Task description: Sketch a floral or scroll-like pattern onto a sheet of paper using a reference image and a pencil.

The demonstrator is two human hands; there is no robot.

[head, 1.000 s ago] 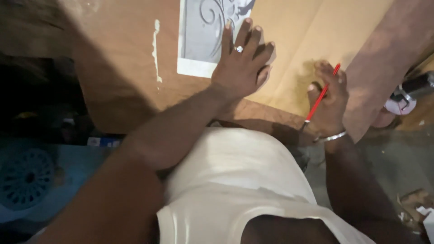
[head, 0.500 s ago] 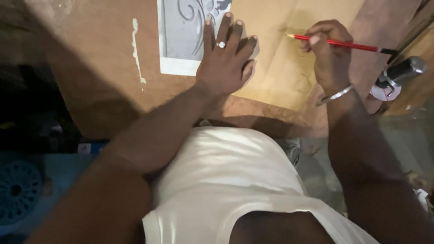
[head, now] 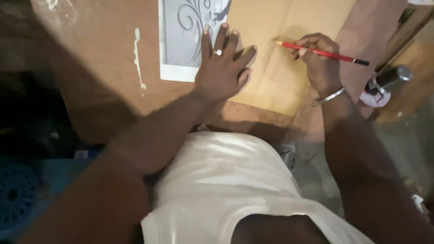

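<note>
On the brown board: left hand flat, right hand gripping a red pencil.
Fingers spread, the left presses a grey scroll-patterned sheet down; beside it, the pale cardboard under the pencil tip appears unmarked, so any drawing looks barely begun.

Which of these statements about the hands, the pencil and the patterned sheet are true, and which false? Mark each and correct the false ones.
1. The right hand holds a red pencil. True.
2. The left hand lies flat, fingers on the grey patterned sheet. True.
3. The pencil tip points away from the left hand. False: it points towards it.
4. The left hand wears a bangle. False: it wears a ring; the bangle is on the right wrist.
5. The sheet lies on a brown board. True.
</note>
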